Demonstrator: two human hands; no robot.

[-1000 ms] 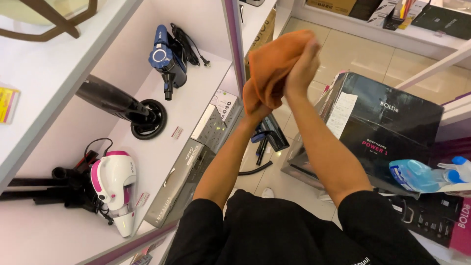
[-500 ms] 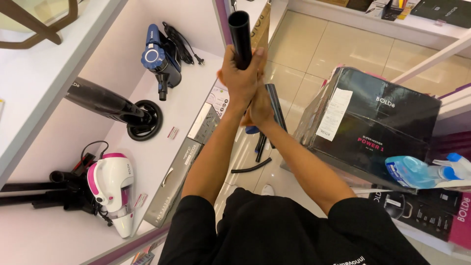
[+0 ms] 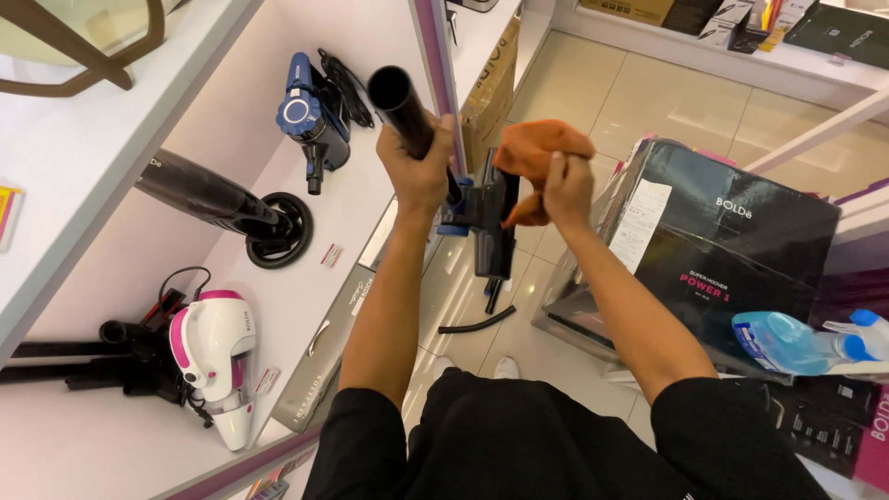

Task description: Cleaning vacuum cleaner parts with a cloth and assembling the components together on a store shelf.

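Orange cloth [image 3: 537, 162] bunched against a black vacuum floor head [image 3: 493, 218], beside a white display shelf [image 3: 361, 199].
The left hand [image 3: 417, 167] has its grip clenched round the black plastic vacuum tube [image 3: 400, 104], which tilts up with its open end toward the camera; the right hand [image 3: 567, 185] grips the soft crumpled cloth, pressing it to the floor head. A black cardboard box [image 3: 722, 245] stands near on the tiled floor.
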